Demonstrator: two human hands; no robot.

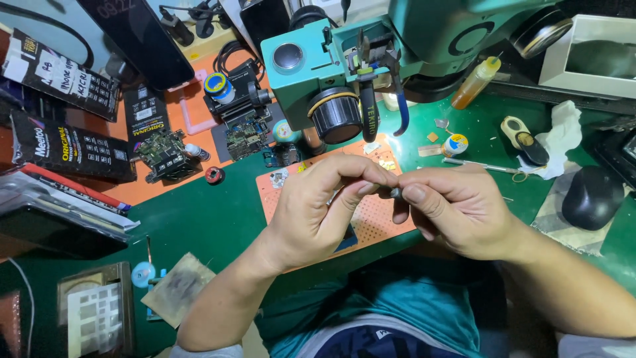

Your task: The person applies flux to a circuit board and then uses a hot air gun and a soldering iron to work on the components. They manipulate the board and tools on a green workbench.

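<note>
Head view: a person at a green tabletop (199, 219) brings both hands together above an orange mat (374, 219), pinching one small dark part (395, 193) between them. The left hand (318, 209) comes in from the lower left, its thumb and forefinger pressed together at the tip, where they meet the part's left side. The right hand (454, 209) comes in from the lower right, fingers curled, thumb and forefinger closed on the part's right end. The part sits at the meeting point of the two hands, raised off the mat and near the middle of the frame; most of it is hidden by fingertips, so its shape and long axis cannot be told for sure, though the two grips face each other left to right. Neither hand is clearly nearer: both touch it.

Behind the hands stands a teal microscope (344, 73) with pliers (371, 86) hung on its front. To the left lie circuit boards (165, 152) and dark packets (66, 142). To the right are a yellow bottle (476, 83), tweezers (487, 167), a tape roll (454, 144) and a black mouse (591, 197). A small blue spool (142, 274) lies near the tabletop's lower left.
</note>
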